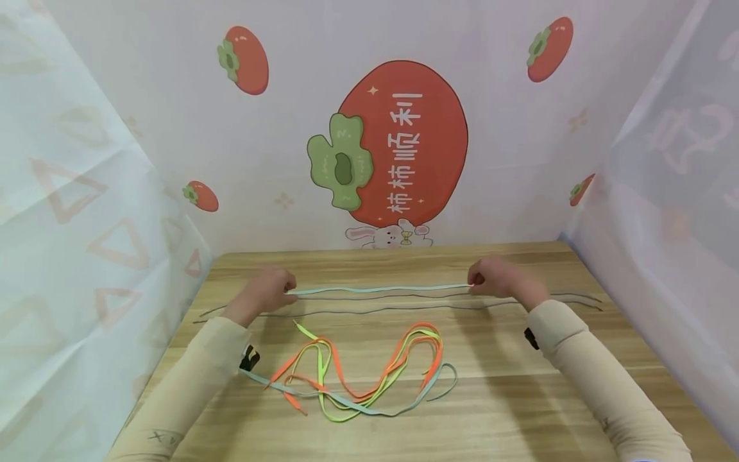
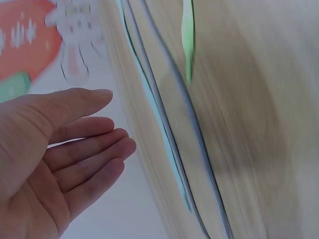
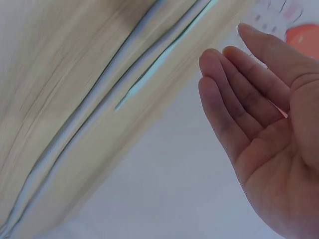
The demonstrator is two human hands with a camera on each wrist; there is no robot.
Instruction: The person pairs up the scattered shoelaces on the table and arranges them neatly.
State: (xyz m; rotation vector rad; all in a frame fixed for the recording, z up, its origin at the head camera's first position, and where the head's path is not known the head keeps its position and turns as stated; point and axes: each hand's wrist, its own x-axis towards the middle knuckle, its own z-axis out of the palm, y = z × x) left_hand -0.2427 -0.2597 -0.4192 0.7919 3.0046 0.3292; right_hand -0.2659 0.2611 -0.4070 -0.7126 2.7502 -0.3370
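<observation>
A mint-green shoelace (image 1: 375, 290) lies stretched almost straight across the back of the wooden table. Just in front of it run two long grey laces (image 2: 199, 144), side by side. My left hand (image 1: 267, 294) is over the mint lace's left end; in its wrist view the fingers (image 2: 94, 149) are loosely bent with nothing between them. At the other end is my right hand (image 1: 499, 280), whose wrist view shows relaxed fingers (image 3: 244, 89) and an empty palm. Both tips of the mint lace (image 3: 144, 78) show free on the wood in the wrist views.
Nearer the front lies a loose tangle of orange (image 1: 346, 378), yellow-green (image 1: 321, 372) and pale blue laces (image 1: 381, 412). A white cloth (image 1: 496, 192) printed with persimmons hangs behind the wooden table (image 1: 404, 443), and more cloth hangs along both sides.
</observation>
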